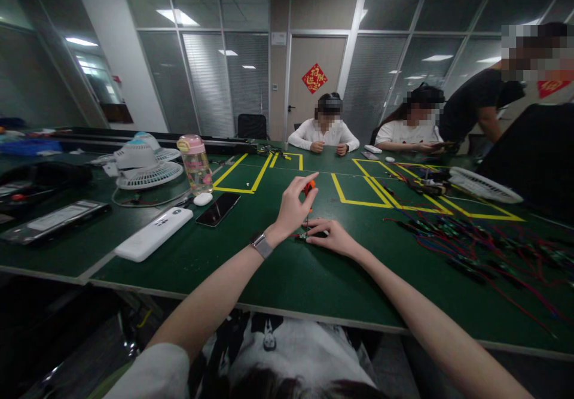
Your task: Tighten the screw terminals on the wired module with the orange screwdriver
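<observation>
Glass-walled office is showing across the upper frame, with two people sitting at the far edge of a green desk [287, 279] that is carrying yellow tape outlines.

Centre frame: left grip [292, 207], a watch [261, 245] on its wrist, is closing thumb and fingertips around an orange-handled screwdriver [309, 187], which is standing roughly upright with its tip pointing down.

Just below, right grip [334, 237] is lying flat on the desk, its fingers covering a small wired part [304, 235] and pinning it under the tool. Whether those fingers are actually curling round it, I cannot tell.

Right of frame: a tangle of red and black wires [457, 237] is spreading over the desk, well apart from both grips.

Left of centre: a dark phone [218, 209] and a white power bank [153, 232] are lying flat, with a pink-lidded bottle [195, 163] standing behind them.
</observation>
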Action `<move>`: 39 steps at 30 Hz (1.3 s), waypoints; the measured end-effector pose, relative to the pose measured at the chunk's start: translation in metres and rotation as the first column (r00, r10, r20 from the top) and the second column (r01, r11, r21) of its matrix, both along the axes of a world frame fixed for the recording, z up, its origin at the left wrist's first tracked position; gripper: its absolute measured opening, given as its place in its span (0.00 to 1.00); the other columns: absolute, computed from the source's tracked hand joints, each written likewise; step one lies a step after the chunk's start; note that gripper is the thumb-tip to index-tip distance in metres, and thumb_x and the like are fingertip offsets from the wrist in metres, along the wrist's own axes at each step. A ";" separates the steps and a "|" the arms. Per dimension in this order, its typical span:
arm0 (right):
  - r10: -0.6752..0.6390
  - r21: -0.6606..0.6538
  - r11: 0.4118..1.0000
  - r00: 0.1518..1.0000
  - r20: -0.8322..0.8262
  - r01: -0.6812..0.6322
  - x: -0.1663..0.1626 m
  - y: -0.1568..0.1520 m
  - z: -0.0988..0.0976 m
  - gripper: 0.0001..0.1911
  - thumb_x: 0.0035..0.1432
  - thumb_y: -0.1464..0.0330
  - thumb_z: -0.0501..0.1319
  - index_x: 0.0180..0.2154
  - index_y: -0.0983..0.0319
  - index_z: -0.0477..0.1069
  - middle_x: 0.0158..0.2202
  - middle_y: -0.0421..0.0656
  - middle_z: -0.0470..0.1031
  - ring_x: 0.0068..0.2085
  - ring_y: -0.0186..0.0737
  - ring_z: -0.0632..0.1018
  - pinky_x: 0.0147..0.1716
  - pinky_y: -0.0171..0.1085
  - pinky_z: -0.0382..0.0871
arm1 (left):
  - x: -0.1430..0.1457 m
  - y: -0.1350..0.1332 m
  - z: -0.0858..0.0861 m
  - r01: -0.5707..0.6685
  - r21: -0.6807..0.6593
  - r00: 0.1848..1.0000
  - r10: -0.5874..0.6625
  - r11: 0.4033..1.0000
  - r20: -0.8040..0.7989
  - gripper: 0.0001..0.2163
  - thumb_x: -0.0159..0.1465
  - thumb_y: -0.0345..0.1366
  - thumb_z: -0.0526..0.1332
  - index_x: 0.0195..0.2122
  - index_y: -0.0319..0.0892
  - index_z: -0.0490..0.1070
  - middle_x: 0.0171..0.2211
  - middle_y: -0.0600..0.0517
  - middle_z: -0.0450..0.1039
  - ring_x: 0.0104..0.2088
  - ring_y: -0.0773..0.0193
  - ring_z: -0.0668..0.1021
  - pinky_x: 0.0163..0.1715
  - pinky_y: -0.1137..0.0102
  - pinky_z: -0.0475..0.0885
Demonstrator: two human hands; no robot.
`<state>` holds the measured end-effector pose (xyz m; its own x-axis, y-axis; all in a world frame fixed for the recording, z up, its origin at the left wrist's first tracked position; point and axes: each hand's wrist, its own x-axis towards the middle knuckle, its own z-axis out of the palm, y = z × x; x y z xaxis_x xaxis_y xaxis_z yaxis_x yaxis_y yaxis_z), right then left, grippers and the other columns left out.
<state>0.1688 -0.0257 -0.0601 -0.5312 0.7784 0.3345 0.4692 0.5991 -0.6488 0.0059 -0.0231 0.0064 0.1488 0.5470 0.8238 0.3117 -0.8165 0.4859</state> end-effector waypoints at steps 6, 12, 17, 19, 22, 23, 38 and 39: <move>-0.003 -0.010 1.000 1.000 -0.011 0.003 0.000 -0.001 0.000 0.11 0.50 0.62 0.65 0.35 0.57 0.79 0.48 0.48 0.76 0.52 0.50 0.74 0.58 0.54 0.58 | -0.001 -0.004 0.003 -0.091 0.023 0.996 0.090 0.996 0.016 0.11 0.65 0.36 0.56 0.47 0.44 0.72 0.41 0.49 0.66 0.41 0.65 0.72 0.46 0.68 0.68; -0.006 -0.012 1.000 1.000 0.006 0.006 0.000 -0.001 0.001 0.11 0.50 0.62 0.65 0.36 0.58 0.79 0.49 0.48 0.75 0.53 0.50 0.73 0.58 0.53 0.58 | 0.000 0.001 0.000 0.058 0.005 0.997 -0.058 0.998 0.049 0.15 0.68 0.33 0.49 0.55 0.44 0.64 0.47 0.48 0.70 0.47 0.64 0.73 0.49 0.67 0.67; -0.005 -0.017 1.000 1.000 -0.001 0.005 0.000 0.000 0.000 0.10 0.50 0.63 0.65 0.36 0.58 0.79 0.49 0.48 0.76 0.52 0.49 0.74 0.57 0.53 0.60 | 0.000 -0.002 0.001 -0.025 0.022 0.999 0.024 0.999 0.039 0.12 0.62 0.35 0.59 0.48 0.43 0.71 0.41 0.49 0.70 0.41 0.64 0.73 0.45 0.69 0.68; -0.008 -0.014 1.000 1.000 -0.005 0.008 0.000 0.000 0.000 0.10 0.50 0.63 0.65 0.35 0.58 0.80 0.48 0.49 0.76 0.52 0.49 0.74 0.57 0.52 0.60 | -0.001 -0.004 0.002 0.005 0.020 1.000 -0.005 1.000 0.025 0.12 0.63 0.35 0.57 0.48 0.44 0.71 0.44 0.48 0.68 0.45 0.63 0.72 0.49 0.68 0.67; -0.007 -0.010 1.000 1.000 -0.006 0.007 0.000 0.000 -0.001 0.10 0.50 0.63 0.66 0.35 0.58 0.79 0.48 0.49 0.76 0.52 0.49 0.74 0.57 0.52 0.60 | -0.001 -0.003 0.002 0.127 -0.036 0.992 -0.127 0.991 -0.006 0.16 0.67 0.32 0.50 0.54 0.45 0.67 0.50 0.48 0.68 0.50 0.63 0.71 0.52 0.67 0.65; -0.006 -0.008 1.000 1.000 -0.005 0.006 0.000 0.000 -0.001 0.10 0.50 0.63 0.66 0.36 0.58 0.79 0.49 0.49 0.76 0.52 0.49 0.74 0.57 0.52 0.60 | -0.001 -0.002 0.002 0.154 -0.056 0.988 -0.155 0.986 -0.010 0.16 0.67 0.31 0.49 0.55 0.45 0.65 0.50 0.48 0.69 0.50 0.63 0.71 0.51 0.67 0.65; 0.003 0.008 1.000 1.000 -0.001 -0.003 0.001 0.001 -0.002 0.10 0.50 0.62 0.65 0.35 0.58 0.79 0.48 0.48 0.76 0.52 0.49 0.74 0.57 0.52 0.60 | -0.001 0.001 0.001 0.146 -0.010 0.989 -0.146 0.989 0.019 0.16 0.68 0.31 0.49 0.55 0.45 0.65 0.49 0.48 0.69 0.50 0.64 0.71 0.52 0.67 0.65; 0.002 0.008 1.000 1.000 0.000 -0.002 0.001 0.001 -0.002 0.10 0.50 0.62 0.65 0.35 0.58 0.79 0.48 0.48 0.76 0.52 0.49 0.74 0.57 0.52 0.60 | -0.001 0.001 0.000 0.136 -0.018 0.990 -0.135 0.991 0.030 0.16 0.67 0.31 0.50 0.55 0.44 0.65 0.48 0.49 0.70 0.47 0.64 0.73 0.50 0.67 0.66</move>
<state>0.1696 -0.0243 -0.0624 -0.5326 0.7746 0.3410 0.4679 0.6052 -0.6440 0.0054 -0.0219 0.0068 0.1991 0.5398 0.8179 0.1848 -0.8404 0.5096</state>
